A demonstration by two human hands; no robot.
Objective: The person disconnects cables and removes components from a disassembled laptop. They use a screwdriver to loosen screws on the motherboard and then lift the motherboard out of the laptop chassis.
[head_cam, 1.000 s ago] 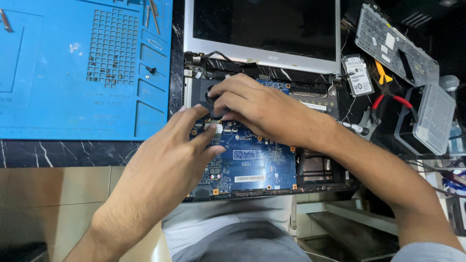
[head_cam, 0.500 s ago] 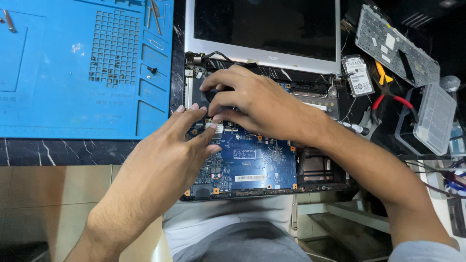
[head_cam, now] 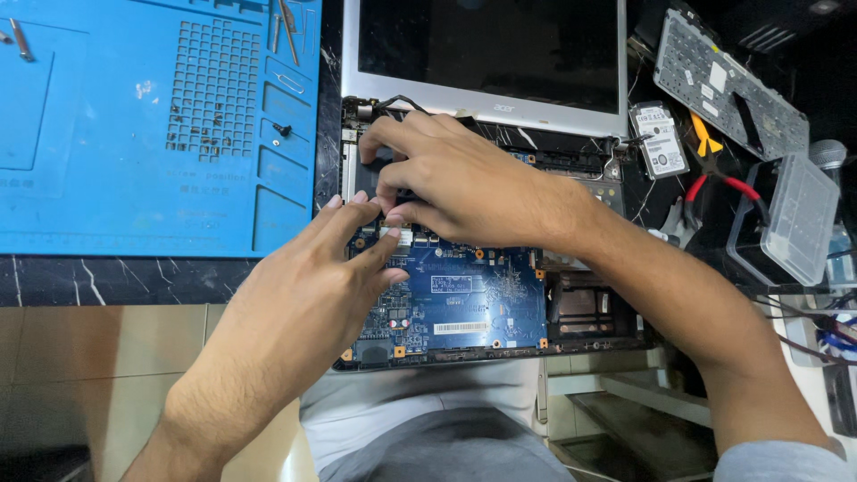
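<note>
Blue and bare, the circuit board (head_cam: 464, 295) lies inside the opened laptop (head_cam: 486, 54) at the near table edge, exposed for close work. The right hand (head_cam: 455, 183) arches over its far-left corner, fingertips pinching a small connector (head_cam: 393, 234). The left hand (head_cam: 312, 295) reaches in flat, fingers extended and gripping nothing, pressing beside it.

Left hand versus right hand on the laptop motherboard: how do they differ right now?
The left hand comes in from the bottom left with fingers stretched nearly flat, fingertips at a small connector near the top edge of the blue motherboard. The right hand reaches across from the right, fingers curled, and sits higher, over the black part above the board. Both are bare and their fingertips meet at about the same spot.
</note>
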